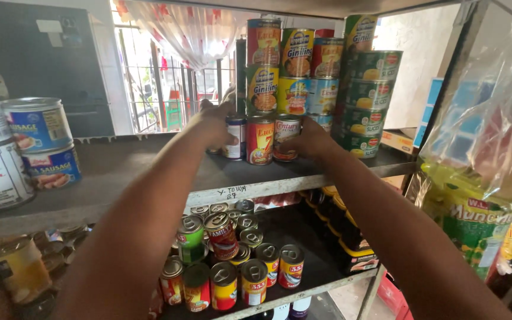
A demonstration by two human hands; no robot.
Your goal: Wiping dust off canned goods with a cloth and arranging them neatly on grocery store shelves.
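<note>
Both my arms reach to the upper shelf (149, 172) of a metal rack. My left hand (213, 123) wraps around a blue and white can (234, 137) at the left end of a short row. My right hand (310, 140) grips a red and white can (284, 136) at the right end. Between them stands a red and yellow can (259, 140). Stacked cans (294, 65) rise just behind the row.
Green cans (370, 98) are piled at the right. Large blue-labelled cans (41, 142) stand at the shelf's left. The lower shelf (321, 278) holds several small cans (232, 261). Plastic bags of snack packets (475, 201) hang at the right.
</note>
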